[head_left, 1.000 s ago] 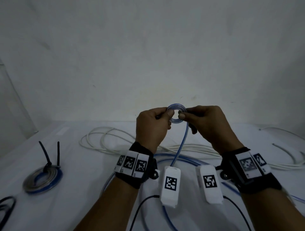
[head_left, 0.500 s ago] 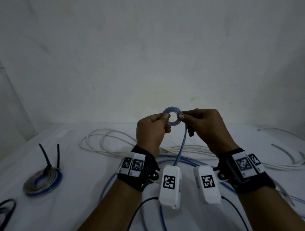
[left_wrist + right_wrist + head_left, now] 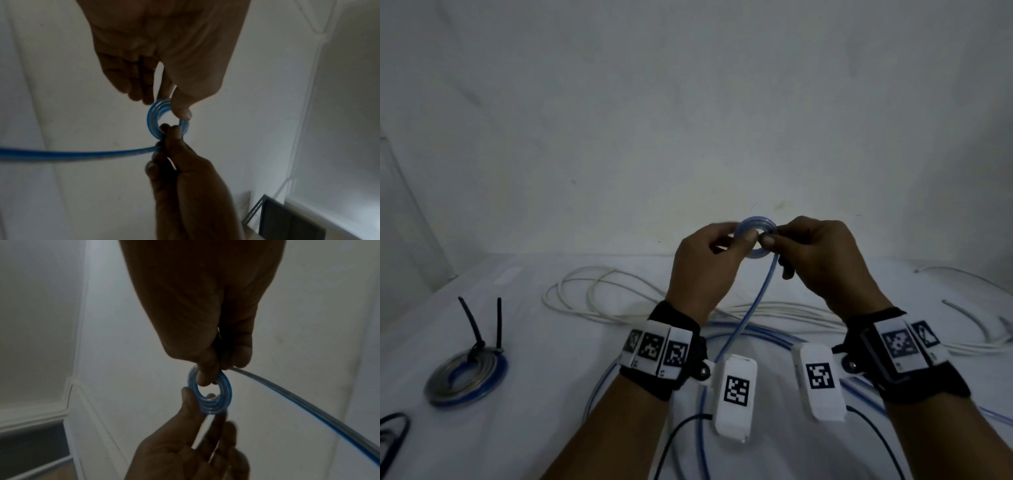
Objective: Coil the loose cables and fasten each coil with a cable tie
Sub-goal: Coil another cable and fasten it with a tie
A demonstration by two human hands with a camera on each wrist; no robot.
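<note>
A small blue translucent cable coil (image 3: 756, 222) is held up in front of the wall between both hands. My left hand (image 3: 743, 240) pinches its left side with thumb and fingers, and my right hand (image 3: 771, 242) pinches its right side. The free length of blue cable (image 3: 751, 310) hangs from the coil down to the table. In the left wrist view the coil (image 3: 154, 120) sits under my left thumb (image 3: 182, 110), and the cable (image 3: 72, 153) trails left. In the right wrist view the coil (image 3: 225, 386) is pinched from above and below.
A finished grey and blue coil (image 3: 467, 375) with two black cable ties (image 3: 474, 325) standing up lies at the left. Loose white cable (image 3: 599, 294) loops across the middle of the white table, and more white cable (image 3: 979, 329) lies at the right. A black cable (image 3: 393, 435) lies at the lower left.
Both hands have kept hold of the small blue coil and shifted it slightly right. The thumbs have moved closer together over the ring's hole.
</note>
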